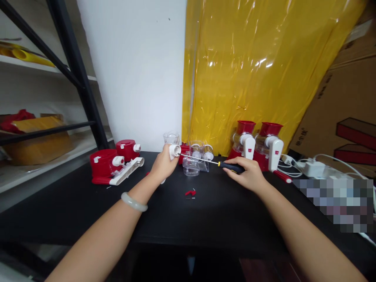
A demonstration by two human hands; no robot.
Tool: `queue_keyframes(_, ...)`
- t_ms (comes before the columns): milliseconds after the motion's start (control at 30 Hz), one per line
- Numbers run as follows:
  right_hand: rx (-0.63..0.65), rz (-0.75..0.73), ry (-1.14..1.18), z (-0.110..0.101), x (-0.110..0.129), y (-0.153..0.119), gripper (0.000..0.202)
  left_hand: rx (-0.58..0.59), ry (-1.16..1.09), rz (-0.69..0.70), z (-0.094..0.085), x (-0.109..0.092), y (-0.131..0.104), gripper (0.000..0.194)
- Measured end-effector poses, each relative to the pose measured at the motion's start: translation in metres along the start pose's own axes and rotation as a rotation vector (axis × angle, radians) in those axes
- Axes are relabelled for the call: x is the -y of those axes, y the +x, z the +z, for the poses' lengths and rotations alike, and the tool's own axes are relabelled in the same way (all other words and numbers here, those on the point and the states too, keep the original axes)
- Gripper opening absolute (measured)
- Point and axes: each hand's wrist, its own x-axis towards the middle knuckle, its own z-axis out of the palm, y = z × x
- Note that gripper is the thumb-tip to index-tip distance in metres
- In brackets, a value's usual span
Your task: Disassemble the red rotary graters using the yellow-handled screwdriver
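Observation:
My left hand [165, 163] is closed around a white plastic part [175, 151] with a round opening turned to the right. Fingers wrapped on its dark handle, my right hand [246, 172] holds a screwdriver [233, 167] nearly level. The long metal shaft points left, and its tip is at the white part's opening; whether it touches anything inside cannot be seen. Below and between the hands, a small red piece [190, 192] and a few tiny screws [193, 198] lie on the black table [205, 223]. Clear plastic parts [191, 169] stand just behind.
Red housings [103, 164] and a white arm piece [128, 172] sit at the left. Two red and white machines [274, 147] stand at the back right, near a white power adapter [314, 169] with cables. Metal shelving [66, 51] rises at the left.

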Motion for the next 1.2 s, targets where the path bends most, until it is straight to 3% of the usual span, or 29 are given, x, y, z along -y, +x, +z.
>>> queue_keyframes(333,0.044,0.033,-0.014,0.0,-0.002,0.001,0.027,0.011,0.052,-0.014,0.0,-0.002,-0.001,0.037)
queue_keyframes(667,0.057,0.016,0.082,-0.001,-0.002,0.003,0.027,0.03,0.3,0.014,0.0,-0.005,-0.004,0.035)
queue_keyframes(833,0.071,0.299,0.395,0.001,-0.005,0.006,0.042,0.019,0.317,0.053,-0.004,-0.009,-0.004,0.036)
queue_keyframes(967,-0.028,0.541,0.632,0.003,-0.007,0.01,0.049,0.032,0.255,0.078,-0.004,-0.011,-0.006,0.04)
queue_keyframes(1200,-0.053,0.683,0.576,0.008,-0.02,0.009,0.05,0.051,0.164,0.078,-0.002,-0.013,-0.009,0.039)
